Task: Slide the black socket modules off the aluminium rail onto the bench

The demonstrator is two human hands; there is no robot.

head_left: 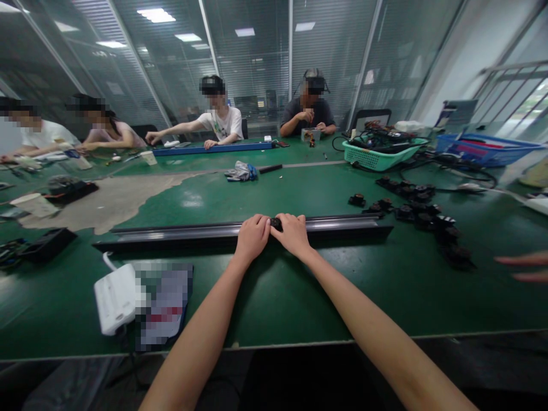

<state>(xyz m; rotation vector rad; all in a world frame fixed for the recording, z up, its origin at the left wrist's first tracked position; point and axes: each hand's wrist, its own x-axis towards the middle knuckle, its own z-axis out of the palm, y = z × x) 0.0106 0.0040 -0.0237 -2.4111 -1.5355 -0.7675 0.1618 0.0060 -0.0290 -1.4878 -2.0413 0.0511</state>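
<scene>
A long black rail with a shiny inner channel [192, 231] lies crosswise on the green table in front of me. My left hand [253, 235] and my right hand [294, 233] meet at its middle. Between them is a small black part [276, 223], which the fingers of both hands close on from either side. Its details are too small to make out. To the right of the rail lie several similar-looking small black parts [422, 214], with a single one [357, 200] a little apart from the group.
Left front are a white power strip [115, 297] and a blurred packet [166, 305]. Grey-blue gloves [241, 171] lie mid-table. At back right stand a green basket [377, 155] of cables and a blue basket [488, 149]. Another person's hand [524, 267] reaches in at right; several people sit opposite.
</scene>
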